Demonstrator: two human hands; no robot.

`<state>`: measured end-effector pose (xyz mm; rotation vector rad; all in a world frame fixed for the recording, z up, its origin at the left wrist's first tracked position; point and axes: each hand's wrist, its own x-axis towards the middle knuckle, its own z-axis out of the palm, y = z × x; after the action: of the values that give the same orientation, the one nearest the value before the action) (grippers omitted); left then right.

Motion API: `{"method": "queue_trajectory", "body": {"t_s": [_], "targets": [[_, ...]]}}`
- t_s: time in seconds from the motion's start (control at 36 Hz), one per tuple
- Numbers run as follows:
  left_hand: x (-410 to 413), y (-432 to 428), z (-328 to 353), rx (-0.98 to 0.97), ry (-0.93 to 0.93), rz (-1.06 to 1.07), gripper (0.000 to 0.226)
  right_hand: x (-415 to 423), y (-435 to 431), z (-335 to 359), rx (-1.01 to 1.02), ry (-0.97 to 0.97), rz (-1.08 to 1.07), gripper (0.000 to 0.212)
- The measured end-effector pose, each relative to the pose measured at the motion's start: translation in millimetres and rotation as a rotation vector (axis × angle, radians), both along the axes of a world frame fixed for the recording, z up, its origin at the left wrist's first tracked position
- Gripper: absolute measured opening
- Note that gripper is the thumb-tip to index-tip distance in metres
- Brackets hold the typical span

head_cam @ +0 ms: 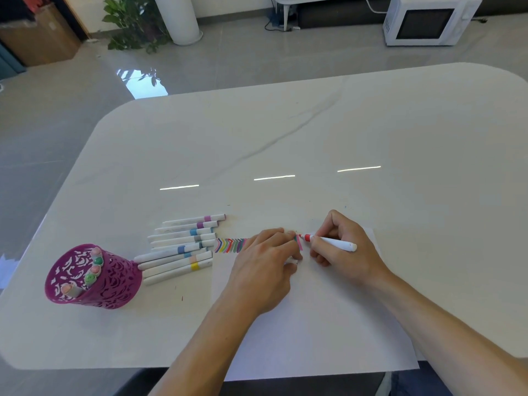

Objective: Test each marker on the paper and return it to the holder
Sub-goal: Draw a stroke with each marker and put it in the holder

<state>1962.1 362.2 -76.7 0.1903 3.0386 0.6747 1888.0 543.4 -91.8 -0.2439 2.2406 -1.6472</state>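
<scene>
Red marker (333, 243) is pinched between the thumb and curled fingers of the right hand (347, 254), its tip at the paper (314, 324) just beside a pink stroke. The left hand (265, 261) rests on the sheet, fingers bent over something small and white, possibly the cap, though I cannot tell from here. If that hand lifts, the thin sheet could slide on the glossy, marble-veined table (285, 138) and smear the line into the row of strokes (231, 245). An uncapped tip could also dry out or stain the table. To the left, slim white loose markers (183, 247) with coloured bands lie side by side. Beyond them stands the holder (120, 281), a purple cutout-lattice cup with several markers inside.
</scene>
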Motion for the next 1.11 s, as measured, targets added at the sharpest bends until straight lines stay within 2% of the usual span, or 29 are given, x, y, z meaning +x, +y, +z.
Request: {"method": "queue_trajectory", "body": {"t_s": [0.64, 1.11], "targets": [[1, 0, 1, -0.021, -0.016, -0.001, 0.018, -1, 0, 8, -0.026, -0.074, 0.012, 0.024], [1, 1, -1, -0.008, -0.013, 0.010, 0.017, -2, -1, 11, 0.052, -0.048, 0.001, 0.028]]}}
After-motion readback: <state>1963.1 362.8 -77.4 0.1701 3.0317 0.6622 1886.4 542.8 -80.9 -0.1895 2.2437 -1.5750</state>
